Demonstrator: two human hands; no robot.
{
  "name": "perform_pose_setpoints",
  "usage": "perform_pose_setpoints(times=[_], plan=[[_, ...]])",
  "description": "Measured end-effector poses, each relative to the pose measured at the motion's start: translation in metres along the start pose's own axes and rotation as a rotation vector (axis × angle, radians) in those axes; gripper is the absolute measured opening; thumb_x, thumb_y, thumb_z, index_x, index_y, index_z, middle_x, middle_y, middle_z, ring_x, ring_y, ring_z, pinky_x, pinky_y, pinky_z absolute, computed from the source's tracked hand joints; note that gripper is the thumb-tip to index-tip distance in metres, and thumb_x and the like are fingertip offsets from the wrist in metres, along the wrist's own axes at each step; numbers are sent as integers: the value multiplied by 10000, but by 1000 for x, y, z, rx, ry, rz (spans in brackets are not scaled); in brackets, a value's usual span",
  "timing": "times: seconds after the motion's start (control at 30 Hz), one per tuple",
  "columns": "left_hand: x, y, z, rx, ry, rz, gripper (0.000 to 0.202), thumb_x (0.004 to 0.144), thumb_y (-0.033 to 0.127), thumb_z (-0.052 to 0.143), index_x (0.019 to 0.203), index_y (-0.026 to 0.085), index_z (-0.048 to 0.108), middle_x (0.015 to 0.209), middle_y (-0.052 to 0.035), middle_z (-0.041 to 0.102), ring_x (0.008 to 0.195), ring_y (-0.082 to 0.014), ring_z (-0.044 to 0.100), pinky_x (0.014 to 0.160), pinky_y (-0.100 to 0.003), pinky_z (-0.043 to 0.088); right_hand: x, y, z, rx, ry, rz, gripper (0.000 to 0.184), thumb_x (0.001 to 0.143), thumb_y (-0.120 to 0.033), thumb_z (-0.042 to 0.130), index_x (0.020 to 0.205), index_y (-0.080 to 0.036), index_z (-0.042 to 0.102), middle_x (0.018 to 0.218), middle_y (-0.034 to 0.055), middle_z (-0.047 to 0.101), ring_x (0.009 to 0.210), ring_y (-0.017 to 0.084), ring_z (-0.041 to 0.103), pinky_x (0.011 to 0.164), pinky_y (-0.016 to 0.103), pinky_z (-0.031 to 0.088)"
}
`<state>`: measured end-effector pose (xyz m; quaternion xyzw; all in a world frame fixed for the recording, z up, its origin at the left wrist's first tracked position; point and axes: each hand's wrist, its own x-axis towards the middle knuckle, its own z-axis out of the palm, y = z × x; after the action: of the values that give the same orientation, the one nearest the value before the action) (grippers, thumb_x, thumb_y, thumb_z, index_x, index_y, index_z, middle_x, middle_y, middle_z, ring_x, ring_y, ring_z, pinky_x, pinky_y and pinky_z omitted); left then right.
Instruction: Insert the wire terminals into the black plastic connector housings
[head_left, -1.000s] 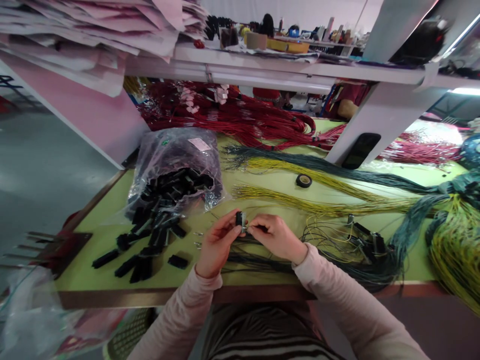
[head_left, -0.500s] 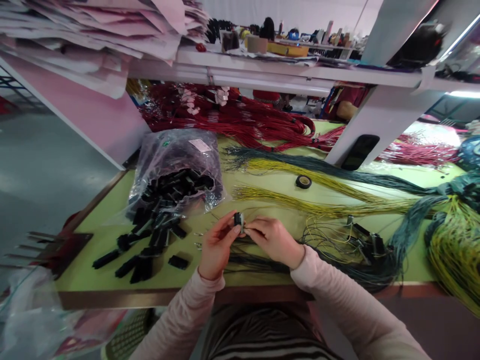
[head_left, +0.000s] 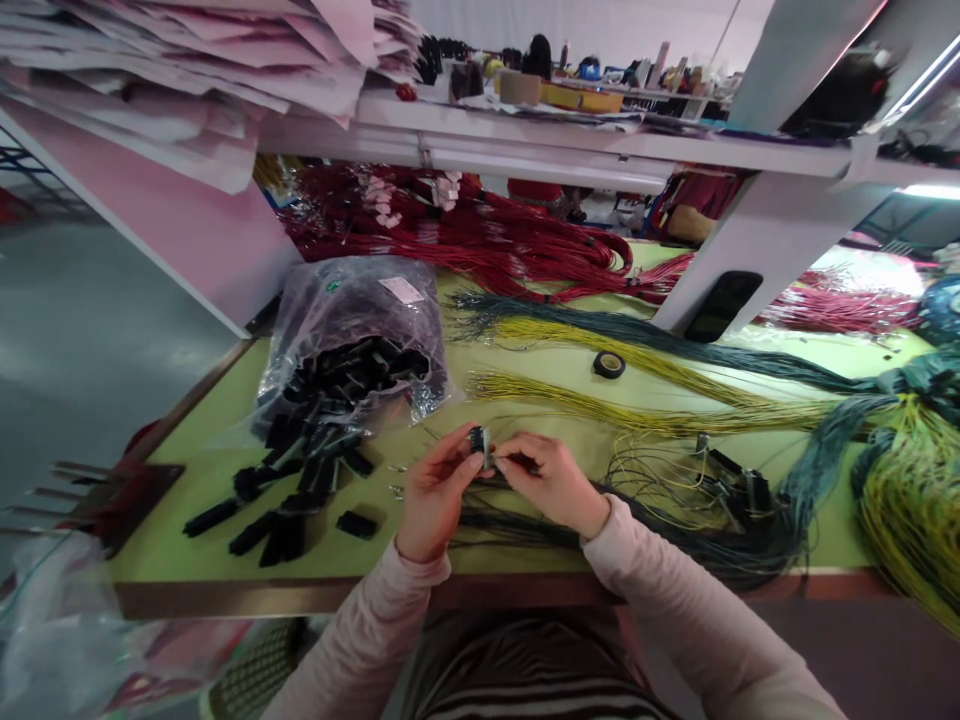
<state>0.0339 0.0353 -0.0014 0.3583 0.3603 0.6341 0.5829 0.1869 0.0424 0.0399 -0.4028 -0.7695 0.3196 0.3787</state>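
Pinching a small black connector (head_left: 476,439) between thumb and fingers, the left hand (head_left: 431,500) holds it above the counter (head_left: 352,562), near the yellow wires (head_left: 570,397), while the right hand (head_left: 553,482) presses its fingertips together beside it, anything between them too small to tell.

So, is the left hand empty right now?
No, the left hand grips a small black connector between thumb and fingers, with the right hand close beside it.

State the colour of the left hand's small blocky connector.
The small blocky connector is black with a pale greyish side, clearest in the head view.
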Motion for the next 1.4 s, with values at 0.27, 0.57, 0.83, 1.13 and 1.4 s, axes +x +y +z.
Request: perform_pose_setpoints(times=[0.27, 0.57, 0.83, 1.13, 1.4], plan=[[-1, -1, -1, 12, -6, -4, 352, 647, 175, 748, 992, 228, 703, 803, -17, 694, 662, -127, 615, 603, -254, 546, 1, -1, 4, -29, 3, -35, 123, 794, -109, 499, 748, -164, 599, 678, 5, 564, 610, 96, 497, 591, 193, 407], [1, 2, 3, -182, 3, -186, 343, 590, 166, 779, 925, 219, 723, 750, -11, 697, 611, -95, 625, 564, -191, 546, 2, -1, 4, 40, 7, 11, 95, 791, -146, 508, 745, -163, 588, 643, -6, 543, 570, 89, 479, 561, 186, 402], [-3, 2, 5, -45, 15, -48, 334, 624, 182, 764, 950, 236, 715, 790, -14, 704, 656, -123, 624, 581, -235, 547, -2, 2, 7, -10, 16, -20, 111, 776, -108, 491, 748, -170, 580, 674, 3, 545, 589, 94, 479, 556, 187, 394], [-5, -2, 1, 12, 41, -22, 337, 634, 191, 756, 965, 230, 707, 801, -23, 714, 700, -153, 652, 585, -248, 562, -12, 6, 19, -115, 87, -98, 139, 843, -148, 468, 801, -175, 598, 725, 41, 599, 665, 126, 544, 640, 232, 439], [10, 6, -9, -135, 201, -100, 309, 608, 190, 769, 910, 196, 706, 705, 4, 680, 680, -125, 657, 583, -194, 551, 8, 40, -10, -216, 0, 103, 260, 925, -230, 420, 814, -136, 635, 793, 53, 660, 725, 128, 602, 672, 223, 464]])
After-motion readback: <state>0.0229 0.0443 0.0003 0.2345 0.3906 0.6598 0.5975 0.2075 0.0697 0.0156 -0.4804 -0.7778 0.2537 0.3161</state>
